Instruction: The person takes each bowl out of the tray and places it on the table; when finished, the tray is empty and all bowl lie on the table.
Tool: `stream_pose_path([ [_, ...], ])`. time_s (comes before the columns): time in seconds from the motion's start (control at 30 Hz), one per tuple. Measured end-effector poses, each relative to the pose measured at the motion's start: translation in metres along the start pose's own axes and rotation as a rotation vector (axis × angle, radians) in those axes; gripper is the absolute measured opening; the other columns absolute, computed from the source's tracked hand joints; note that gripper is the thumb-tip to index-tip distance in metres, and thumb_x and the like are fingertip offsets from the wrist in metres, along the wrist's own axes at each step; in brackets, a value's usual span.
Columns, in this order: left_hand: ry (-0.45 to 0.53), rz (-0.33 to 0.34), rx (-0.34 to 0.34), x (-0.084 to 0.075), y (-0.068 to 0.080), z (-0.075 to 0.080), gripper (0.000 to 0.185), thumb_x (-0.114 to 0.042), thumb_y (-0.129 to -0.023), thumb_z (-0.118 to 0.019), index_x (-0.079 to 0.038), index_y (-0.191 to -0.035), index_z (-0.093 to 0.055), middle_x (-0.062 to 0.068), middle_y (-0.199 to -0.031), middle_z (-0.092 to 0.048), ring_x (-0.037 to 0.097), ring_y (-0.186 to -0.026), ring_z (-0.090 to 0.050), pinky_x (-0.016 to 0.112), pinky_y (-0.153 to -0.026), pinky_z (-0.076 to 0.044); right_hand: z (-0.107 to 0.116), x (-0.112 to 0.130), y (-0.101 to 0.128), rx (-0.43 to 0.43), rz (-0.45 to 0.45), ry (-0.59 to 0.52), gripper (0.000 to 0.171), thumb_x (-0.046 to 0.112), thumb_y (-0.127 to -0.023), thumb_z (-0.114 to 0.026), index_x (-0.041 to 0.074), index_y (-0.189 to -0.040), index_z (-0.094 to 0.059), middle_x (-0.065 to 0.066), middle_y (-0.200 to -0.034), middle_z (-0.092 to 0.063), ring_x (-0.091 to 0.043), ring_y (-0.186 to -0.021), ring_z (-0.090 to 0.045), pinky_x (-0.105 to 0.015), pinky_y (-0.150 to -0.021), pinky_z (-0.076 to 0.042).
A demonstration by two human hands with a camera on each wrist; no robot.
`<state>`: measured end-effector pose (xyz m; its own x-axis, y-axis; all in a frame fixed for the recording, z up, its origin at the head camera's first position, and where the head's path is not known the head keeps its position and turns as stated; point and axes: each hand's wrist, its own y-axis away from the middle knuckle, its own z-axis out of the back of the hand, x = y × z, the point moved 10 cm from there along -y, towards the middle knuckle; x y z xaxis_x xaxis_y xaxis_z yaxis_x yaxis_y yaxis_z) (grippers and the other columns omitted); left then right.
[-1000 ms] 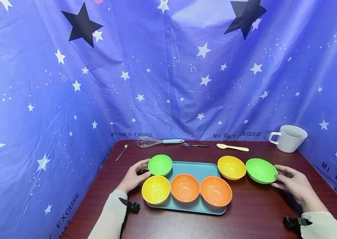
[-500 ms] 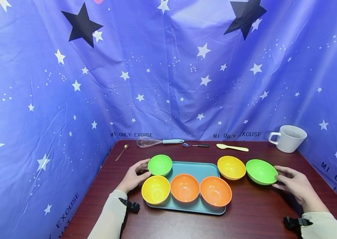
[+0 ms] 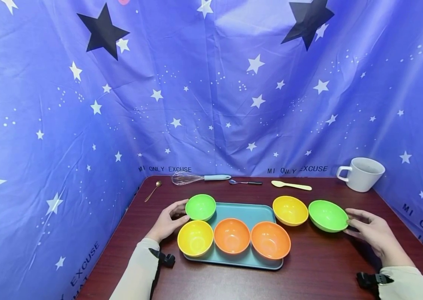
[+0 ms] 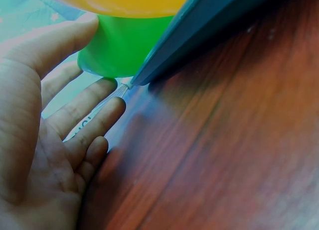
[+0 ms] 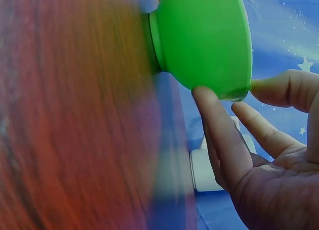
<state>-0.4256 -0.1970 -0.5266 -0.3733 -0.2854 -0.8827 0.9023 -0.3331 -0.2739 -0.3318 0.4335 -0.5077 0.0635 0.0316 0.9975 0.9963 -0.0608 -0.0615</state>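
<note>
My left hand holds the side of the smaller green bowl, at the back left of the teal tray. In the left wrist view the thumb and fingers lie on either side of that bowl. My right hand pinches the rim of the larger green bowl on the table at right. In the right wrist view its thumb is at the rim and a fingertip touches the outer wall. A yellow bowl and two orange bowls line the tray's front.
Another yellow bowl stands between the tray and the right green bowl. Along the back lie a small gold spoon, a whisk, a dark-handled spoon and a pale yellow spatula. A white mug stands back right.
The larger green bowl and my right hand have shifted very slightly toward me since one second ago. My left hand and the bowls on the tray stay put.
</note>
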Motion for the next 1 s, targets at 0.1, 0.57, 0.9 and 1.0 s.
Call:
stream_pose_path([
  [0.1,-0.006,0.002,-0.001,0.001,0.000,0.001,0.060,-0.021,-0.097,-0.078,-0.020,-0.152,-0.055,0.006,-0.131,-0.070,0.030,-0.119,-0.063,0.054,-0.104,-0.046,0.002,0.001,-0.001,-0.015,-0.011,0.011,0.037,-0.005,-0.100,-0.065,0.031,-0.105,-0.075,0.013,-0.100,-0.073,-0.003,-0.090,-0.072,-0.029,-0.074,-0.061],
  [0.57,-0.008,-0.026,-0.020,-0.005,0.002,0.003,0.063,-0.013,-0.096,-0.078,-0.010,-0.154,-0.052,0.013,-0.135,-0.067,0.037,-0.119,-0.064,0.058,-0.102,-0.047,-0.001,0.043,-0.007,-0.259,0.177,0.533,0.025,0.015,-0.100,-0.072,0.006,-0.123,-0.072,0.030,-0.099,-0.065,0.015,-0.088,-0.060,-0.010,-0.071,-0.049],
  [0.9,-0.030,-0.002,-0.007,-0.007,0.008,0.010,0.065,-0.021,-0.097,-0.078,-0.006,-0.154,-0.050,0.010,-0.137,-0.067,0.031,-0.122,-0.065,0.051,-0.106,-0.050,-0.022,0.072,-0.019,-0.243,0.266,0.495,0.023,0.012,-0.098,-0.074,0.008,-0.121,-0.074,0.027,-0.102,-0.070,0.014,-0.090,-0.063,-0.008,-0.072,-0.049],
  [1.0,-0.042,0.014,-0.018,-0.008,0.012,0.015,0.065,-0.023,-0.096,-0.079,-0.007,-0.153,-0.051,0.011,-0.138,-0.067,0.031,-0.124,-0.064,0.052,-0.105,-0.049,-0.036,0.078,-0.023,-0.205,0.282,0.484,0.025,0.011,-0.099,-0.073,0.005,-0.123,-0.073,0.025,-0.104,-0.070,0.014,-0.092,-0.063,-0.008,-0.074,-0.050],
])
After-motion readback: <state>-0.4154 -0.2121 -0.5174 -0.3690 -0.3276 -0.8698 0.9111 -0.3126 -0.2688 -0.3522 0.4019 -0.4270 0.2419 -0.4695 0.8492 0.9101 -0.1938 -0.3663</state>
